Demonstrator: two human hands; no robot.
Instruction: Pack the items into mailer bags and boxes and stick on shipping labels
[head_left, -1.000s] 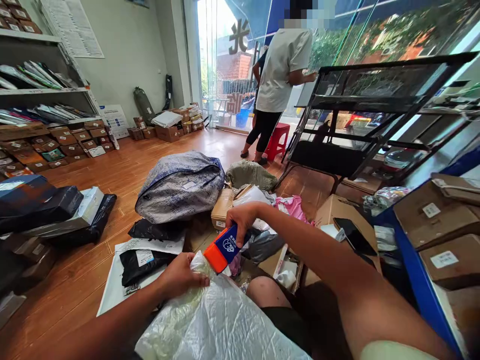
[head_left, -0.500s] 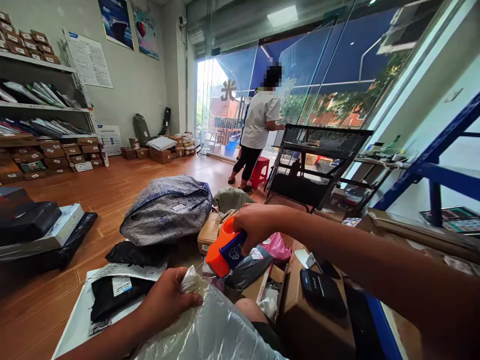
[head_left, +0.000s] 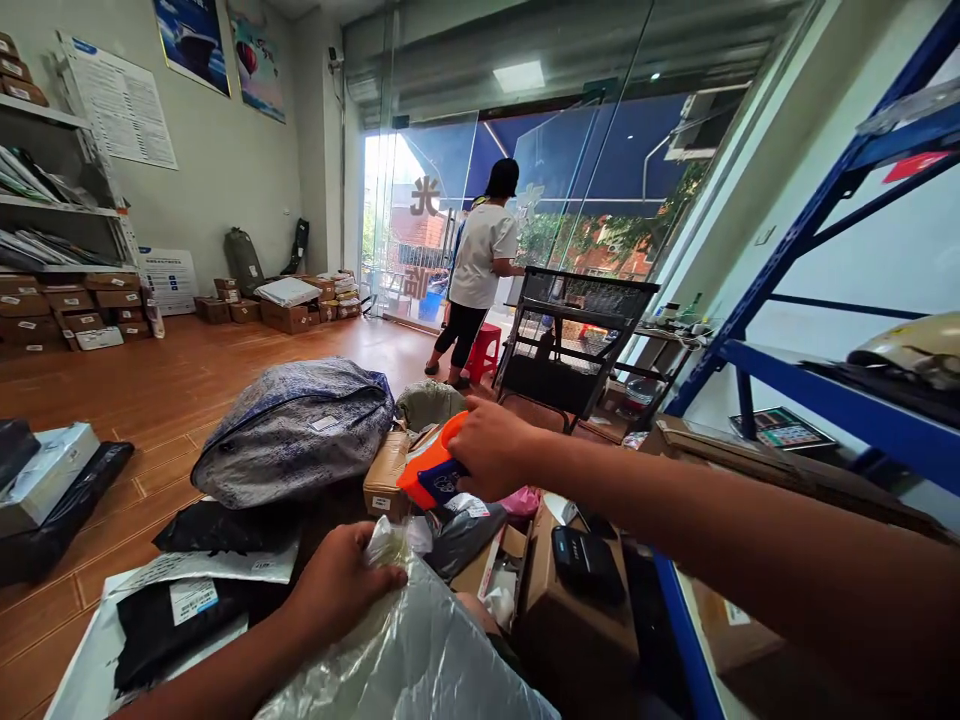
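Observation:
My left hand (head_left: 349, 575) grips the upper corner of a silvery white, shiny padded package (head_left: 420, 650), thumb on top. Clear, yellowish tape seems to cover that corner. My right hand (head_left: 495, 450) is wrapped round an orange and blue tape dispenser (head_left: 424, 480), held above and beyond the package. What looks like a clear strip of tape runs between the dispenser and the corner, though it is hard to make out. Below the dispenser lies a grey plastic parcel (head_left: 469, 540), with a pink parcel (head_left: 523, 502) beside it.
A large patterned bag (head_left: 292, 430) lies ahead on the floor. Black parcels (head_left: 180, 620) lie at left, more packages (head_left: 45, 490) farther left. At right, a black device (head_left: 589, 565) rests on a carton (head_left: 577, 640), near a blue rack (head_left: 840, 390). Beyond, a person (head_left: 480, 260) stands by a folding chair (head_left: 574, 340).
The view has turned right. My right hand has raised and tilted the tape dispenser, moving it away from the package corner. My left hand keeps its hold on the package.

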